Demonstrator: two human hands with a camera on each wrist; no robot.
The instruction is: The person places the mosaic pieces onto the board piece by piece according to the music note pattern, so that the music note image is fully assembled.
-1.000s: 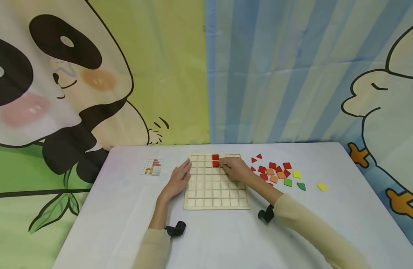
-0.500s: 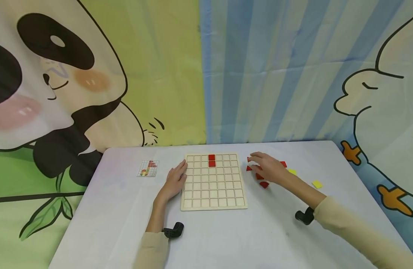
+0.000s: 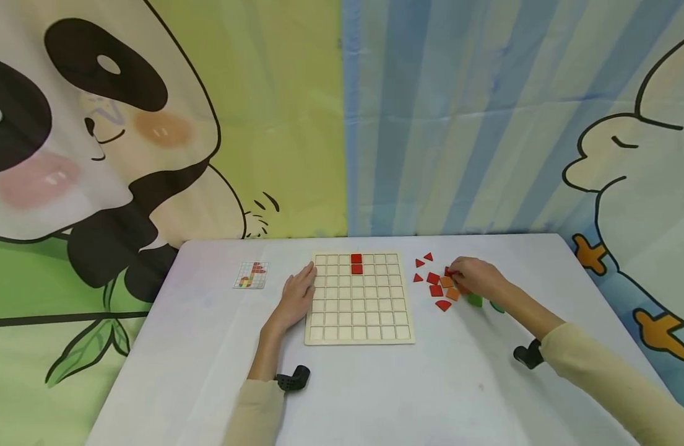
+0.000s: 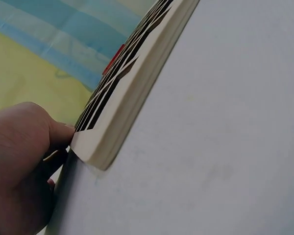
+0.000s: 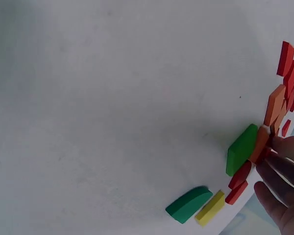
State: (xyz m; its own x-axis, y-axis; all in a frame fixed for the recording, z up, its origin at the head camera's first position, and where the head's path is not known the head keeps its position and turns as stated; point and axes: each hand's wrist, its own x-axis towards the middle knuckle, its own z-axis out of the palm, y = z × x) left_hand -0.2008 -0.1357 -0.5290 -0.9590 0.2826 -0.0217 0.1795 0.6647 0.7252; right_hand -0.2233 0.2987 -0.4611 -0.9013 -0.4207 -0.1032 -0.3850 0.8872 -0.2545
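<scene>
My left hand (image 3: pixel 298 293) rests along the left edge of a pale wooden grid board (image 3: pixel 333 322). In the left wrist view its thumb (image 4: pixel 61 132) touches the board's near corner (image 4: pixel 100 147). Two red square tiles (image 3: pixel 356 269) lie in the board's top rows, one below the other. Right of the board, my right hand (image 3: pixel 478 277) is bent down over a scatter of coloured tiles. Between its thumb and fingers, in the right wrist view, it pinches a red tile (image 5: pixel 266 153), partly hidden. Close beside lie an orange tile (image 5: pixel 259 144) and a green square tile (image 5: pixel 242 149).
A small pattern card (image 3: pixel 251 275) lies left of the board. Red triangles (image 3: pixel 419 262), a red quarter-round piece (image 3: pixel 443 305) and several squares are spread on the white table (image 3: pixel 375 396). A dark green curved piece (image 5: pixel 188 204) and a yellow tile (image 5: pixel 210 208) lie nearby.
My right hand has left the second red tile on the board and moved right, over the loose pieces, its fingers now closed in among them. The left hand stays at the board's edge.
</scene>
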